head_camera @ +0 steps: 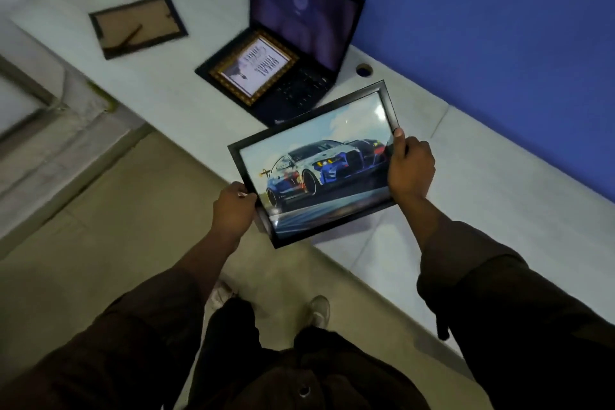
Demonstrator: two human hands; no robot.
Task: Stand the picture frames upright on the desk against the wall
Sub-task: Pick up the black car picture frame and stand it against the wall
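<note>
Above the desk (482, 176) edge, both hands grip the car frame (319, 166), left hand (234, 206) at 8 o'clock, right hand (411, 166) at 3; tilting it could make it slip.

Looks like a home office or study corner: long white worktop (173, 90) run along a blue painted wall (482, 27), with a cable hole (363, 70) cut in it. Open laptop (293, 53) on the worktop, picture frames (138, 26) lying around it, plain tan floor (109, 226) below.
</note>
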